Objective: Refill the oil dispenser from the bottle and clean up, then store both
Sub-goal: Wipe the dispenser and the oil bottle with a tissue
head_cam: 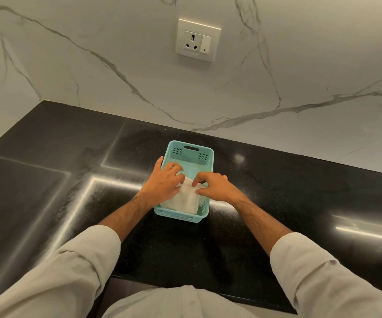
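Oil dispenser and bottle are not showing in the head view. Both hands are pinching a white cloth [185, 198] inside a teal basket [202, 152] on the black desk [277, 191]: left grip [162, 182], right grip [215, 185]; basket floor partly hidden.

Single head view, steeply down, seemingly close over the countertop [48, 180].

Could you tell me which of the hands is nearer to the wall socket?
Right. The right hand lies below the socket, slightly to its right; the left hand is farther to the left, over the basket.
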